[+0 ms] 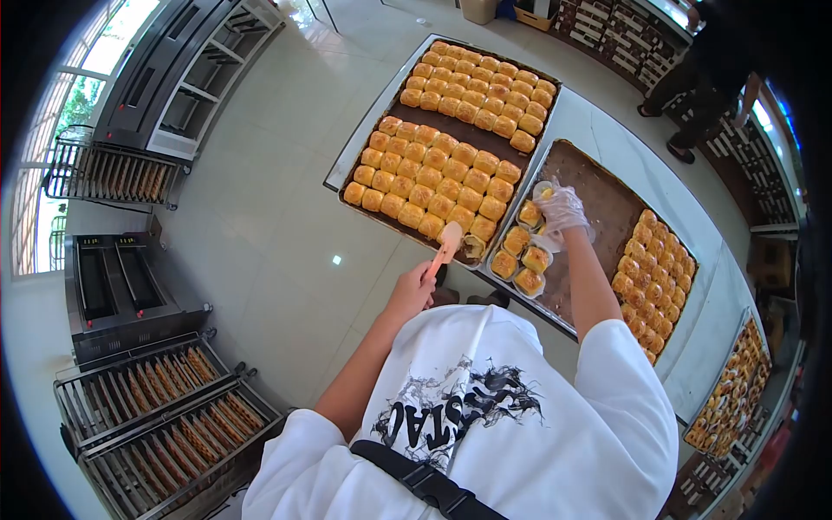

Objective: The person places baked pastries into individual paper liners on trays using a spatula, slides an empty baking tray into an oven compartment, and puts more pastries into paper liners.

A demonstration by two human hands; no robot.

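My left hand is bare and closed round the handle of a pale orange spatula. The spatula's blade lies at the near edge of a tray of golden buns, close to a bun with a pale side showing. A clear plastic glove covers my right hand, whose fingers are curled at a bun in a paper cup; the glove partly hides the contact. Just nearer to me, several buns in white paper cups stand grouped in the left part of a second dark tray.
More buns fill the second tray's right end. Another loaded tray sits further right on the white table. Racks of trays and an oven line the left side. A person in dark clothes stands beyond the table.
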